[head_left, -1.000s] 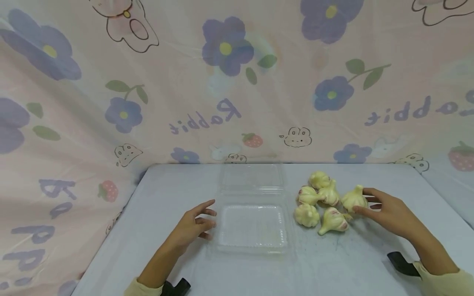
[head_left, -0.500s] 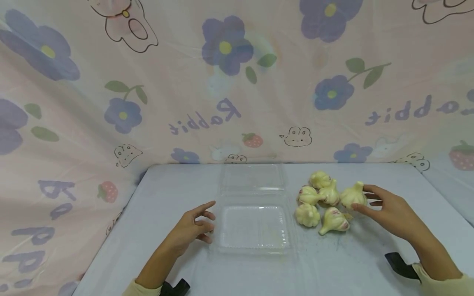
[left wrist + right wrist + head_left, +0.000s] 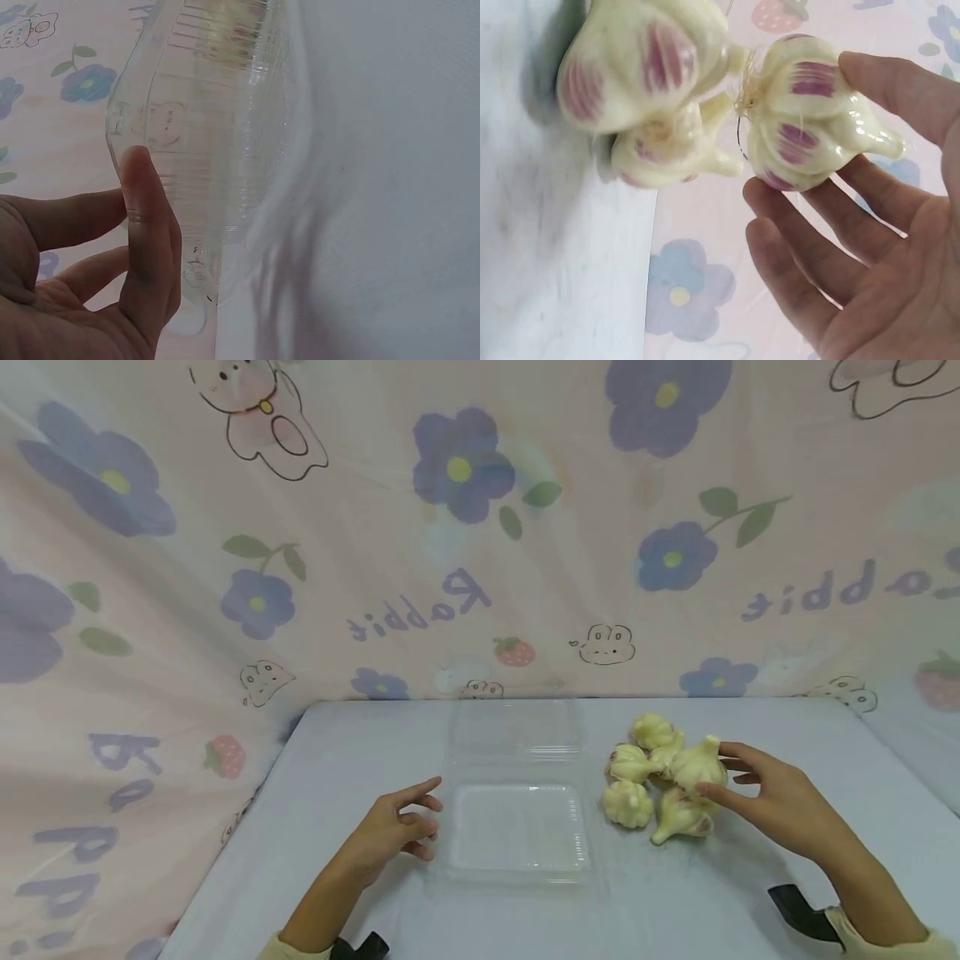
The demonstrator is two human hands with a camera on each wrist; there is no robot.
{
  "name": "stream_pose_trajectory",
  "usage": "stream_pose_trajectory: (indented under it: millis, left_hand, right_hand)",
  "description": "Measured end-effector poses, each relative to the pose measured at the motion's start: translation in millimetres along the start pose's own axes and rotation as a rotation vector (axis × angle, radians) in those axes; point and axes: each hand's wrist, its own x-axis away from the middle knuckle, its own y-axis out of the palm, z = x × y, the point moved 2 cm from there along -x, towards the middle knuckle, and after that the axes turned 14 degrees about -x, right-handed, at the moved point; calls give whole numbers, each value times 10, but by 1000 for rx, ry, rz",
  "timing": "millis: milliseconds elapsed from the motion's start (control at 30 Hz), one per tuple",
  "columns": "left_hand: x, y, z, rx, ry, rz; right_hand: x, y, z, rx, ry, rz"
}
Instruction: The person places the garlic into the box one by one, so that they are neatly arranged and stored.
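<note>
Between thumb and fingers, my right hand (image 3: pixel 780 802) pinches a pale garlic bulb (image 3: pixel 697 767), its stem pointing up. In the right wrist view this held bulb (image 3: pixel 802 124) shows purple streaks and a tuft of dry roots, and it hangs close beside other bulbs. Several more garlic bulbs (image 3: pixel 628 803) lie clustered on the table, partly covered by the held one in the head view. A clear plastic clamshell box (image 3: pixel 517 878) lies with its lid (image 3: pixel 515 727) folded back. My left hand (image 3: pixel 390 835) is at the box's left edge, fingers loosely bent, fingertips right at the rim.
The white table (image 3: pixel 360 743) has its far edge against a printed cloth backdrop (image 3: pixel 558 568) with flowers and rabbits. The cloth also hangs along the left side. Black wrist mounts (image 3: pixel 804 914) sit below both hands.
My right hand has lifted the garlic bulb slightly and moved it left, over the other bulbs. My left hand stays beside the box. The head view has tilted a little.
</note>
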Motion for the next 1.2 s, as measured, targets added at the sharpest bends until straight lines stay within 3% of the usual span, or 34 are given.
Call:
stream_pose_trajectory:
  millis: [400, 1200]
  left_hand:
    - [27, -51, 16, 6, 48, -106]
    - [39, -79, 78, 11, 78, -116]
  right_hand:
    - [-6, 112, -189, -40, -46, 13]
    - [-130, 308, -540, -151, -113, -23]
